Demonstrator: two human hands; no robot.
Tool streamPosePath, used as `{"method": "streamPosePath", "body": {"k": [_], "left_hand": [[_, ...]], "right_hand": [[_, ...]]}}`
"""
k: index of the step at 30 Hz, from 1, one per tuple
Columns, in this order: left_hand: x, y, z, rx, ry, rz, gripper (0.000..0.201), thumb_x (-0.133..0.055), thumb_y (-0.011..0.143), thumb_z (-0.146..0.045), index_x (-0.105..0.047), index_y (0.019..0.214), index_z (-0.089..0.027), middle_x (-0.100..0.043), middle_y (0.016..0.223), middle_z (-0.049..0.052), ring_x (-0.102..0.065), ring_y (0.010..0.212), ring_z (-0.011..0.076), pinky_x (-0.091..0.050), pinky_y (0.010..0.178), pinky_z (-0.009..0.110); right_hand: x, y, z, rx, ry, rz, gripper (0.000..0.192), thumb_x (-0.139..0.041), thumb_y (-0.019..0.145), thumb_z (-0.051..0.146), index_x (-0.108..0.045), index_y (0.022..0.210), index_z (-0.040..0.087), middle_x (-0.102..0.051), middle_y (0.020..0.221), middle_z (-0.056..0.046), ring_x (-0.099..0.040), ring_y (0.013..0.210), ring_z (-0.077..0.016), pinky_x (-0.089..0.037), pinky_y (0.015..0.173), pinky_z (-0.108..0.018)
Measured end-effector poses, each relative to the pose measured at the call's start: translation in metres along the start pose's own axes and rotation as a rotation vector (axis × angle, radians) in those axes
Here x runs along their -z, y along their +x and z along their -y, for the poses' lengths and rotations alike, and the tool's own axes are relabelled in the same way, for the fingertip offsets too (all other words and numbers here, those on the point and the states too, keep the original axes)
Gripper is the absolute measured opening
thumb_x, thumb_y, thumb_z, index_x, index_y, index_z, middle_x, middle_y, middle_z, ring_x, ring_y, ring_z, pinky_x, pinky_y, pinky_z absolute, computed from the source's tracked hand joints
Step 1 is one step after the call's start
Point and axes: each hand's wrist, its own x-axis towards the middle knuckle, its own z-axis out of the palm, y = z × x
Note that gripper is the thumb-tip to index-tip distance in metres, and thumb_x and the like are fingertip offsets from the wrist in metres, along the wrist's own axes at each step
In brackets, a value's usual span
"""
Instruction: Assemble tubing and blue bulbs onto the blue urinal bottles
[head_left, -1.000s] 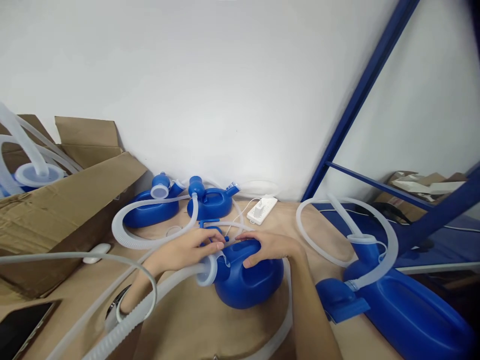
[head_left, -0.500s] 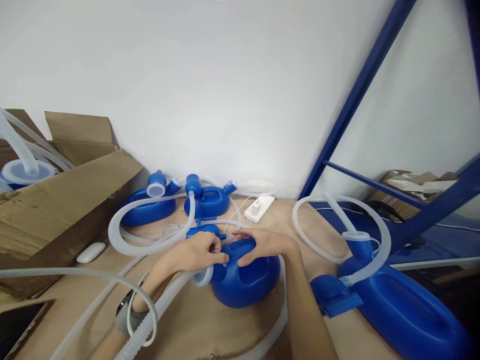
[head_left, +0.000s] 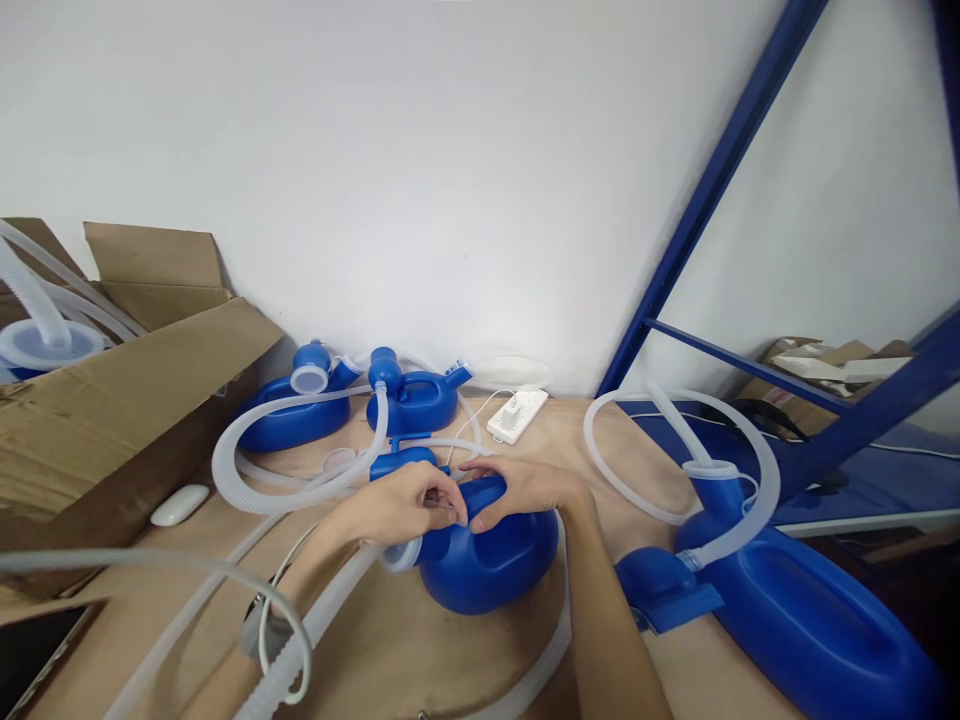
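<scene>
A blue plastic urinal bottle [head_left: 487,572] lies on the table in front of me, its neck with a translucent collar [head_left: 402,553] pointing left. My right hand [head_left: 525,490] grips the bottle from above, thumb and fingers around the handle. At the handle's neck end, my left hand [head_left: 409,505] is pinched closed against the blue surface. Whatever is between those fingertips is too small or hidden to tell. A translucent corrugated hose [head_left: 319,622] passes under my left forearm toward the collar. Just behind my left hand lies a blue fitting [head_left: 403,460].
Two more blue bottles [head_left: 296,428] with hoses stand by the wall. A large blue bottle [head_left: 817,620] lies at right with a looped hose [head_left: 600,460]. Also around are a carton [head_left: 142,400], a white mouse [head_left: 180,505], a power strip [head_left: 517,415] and a phone-like device [head_left: 41,650].
My left hand's pinched fingertips have shifted slightly right along the bottle, away from the neck. My right hand keeps its grip; the view has moved slightly.
</scene>
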Motion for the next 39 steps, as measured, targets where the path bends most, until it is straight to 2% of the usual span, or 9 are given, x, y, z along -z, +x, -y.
{"method": "streamPosePath", "body": {"k": [4, 8, 10, 14, 19, 25, 31, 36, 39], "left_hand": [[0.007, 0.003, 0.008, -0.031, -0.301, -0.048, 0.035, -0.075, 0.08, -0.048, -0.079, 0.096, -0.018, -0.058, 0.062, -0.001, -0.053, 0.062, 0.0165, -0.044, 0.063, 0.029], [0.01, 0.009, 0.02, -0.02, -0.615, -0.122, 0.048, -0.079, 0.076, -0.063, -0.073, 0.08, -0.015, -0.053, 0.05, -0.002, -0.049, 0.051, 0.0132, -0.043, 0.058, 0.028], [0.008, 0.012, 0.023, -0.018, -0.657, -0.129, 0.048, -0.083, 0.072, -0.062, -0.067, 0.073, -0.016, -0.053, 0.049, -0.003, -0.047, 0.048, 0.0119, -0.043, 0.055, 0.027], [0.004, 0.015, 0.026, -0.022, -0.704, -0.136, 0.047, -0.083, 0.072, -0.059, -0.062, 0.069, -0.017, -0.052, 0.045, -0.003, -0.048, 0.041, 0.0113, -0.039, 0.047, 0.024], [0.005, 0.015, 0.031, -0.05, -0.816, -0.184, 0.046, -0.086, 0.068, -0.053, -0.059, 0.061, -0.017, -0.048, 0.043, -0.004, -0.047, 0.039, 0.0102, -0.041, 0.045, 0.023], [-0.003, 0.012, 0.037, -0.097, -0.968, -0.252, 0.044, -0.088, 0.065, -0.046, -0.057, 0.06, -0.017, -0.043, 0.045, -0.007, -0.041, 0.038, 0.0063, -0.044, 0.045, 0.021], [0.013, -0.005, 0.042, -0.106, -1.051, -0.324, 0.05, -0.088, 0.068, -0.042, -0.045, 0.059, -0.018, -0.032, 0.05, -0.01, -0.028, 0.04, 0.0013, -0.031, 0.039, 0.01], [0.028, -0.021, 0.038, -0.008, -0.982, -0.273, 0.04, -0.089, 0.072, -0.043, -0.061, 0.067, -0.015, -0.041, 0.05, -0.008, -0.036, 0.041, 0.0047, -0.037, 0.04, 0.015], [0.037, -0.027, 0.039, 0.05, -0.773, -0.267, 0.039, -0.082, 0.078, -0.051, -0.066, 0.072, -0.016, -0.043, 0.05, -0.007, -0.039, 0.043, 0.0076, -0.039, 0.043, 0.019]], "right_hand": [[0.002, 0.0, 0.001, 0.007, -0.043, -0.005, 0.104, -0.094, 0.06, 0.056, -0.052, 0.151, 0.027, -0.059, 0.15, -0.009, -0.053, 0.14, -0.0314, -0.039, 0.12, -0.044], [0.003, -0.001, 0.006, 0.002, -0.13, -0.032, 0.09, -0.088, 0.067, 0.061, -0.06, 0.146, 0.028, -0.059, 0.15, -0.007, -0.051, 0.141, -0.0348, -0.039, 0.12, -0.046], [0.001, -0.001, 0.012, 0.015, -0.203, -0.036, 0.087, -0.087, 0.066, 0.063, -0.064, 0.143, 0.03, -0.061, 0.148, -0.006, -0.053, 0.139, -0.0366, -0.04, 0.118, -0.046], [-0.012, 0.002, 0.022, 0.13, -0.347, -0.049, 0.096, -0.09, 0.055, 0.07, -0.066, 0.141, 0.034, -0.064, 0.145, -0.005, -0.055, 0.136, -0.0383, -0.043, 0.116, -0.047], [-0.026, 0.006, 0.023, 0.064, -0.359, -0.138, 0.095, -0.085, 0.054, 0.078, -0.067, 0.139, 0.039, -0.065, 0.145, -0.002, -0.058, 0.134, -0.0385, -0.045, 0.113, -0.047], [-0.028, 0.002, 0.023, 0.072, -0.332, -0.163, 0.09, -0.087, 0.054, 0.074, -0.069, 0.135, 0.041, -0.065, 0.146, 0.002, -0.056, 0.136, -0.0368, -0.041, 0.117, -0.047], [-0.026, -0.007, 0.023, 0.065, -0.31, -0.183, 0.082, -0.091, 0.053, 0.069, -0.074, 0.129, 0.042, -0.07, 0.139, 0.003, -0.06, 0.131, -0.0365, -0.042, 0.116, -0.045], [-0.022, -0.01, 0.021, 0.067, -0.306, -0.183, 0.083, -0.09, 0.054, 0.069, -0.073, 0.13, 0.041, -0.069, 0.139, 0.0, -0.06, 0.132, -0.037, -0.044, 0.115, -0.046], [-0.02, -0.011, 0.02, 0.085, -0.314, -0.172, 0.083, -0.089, 0.056, 0.07, -0.073, 0.132, 0.039, -0.068, 0.141, -0.001, -0.06, 0.132, -0.0368, -0.043, 0.115, -0.046]]}}
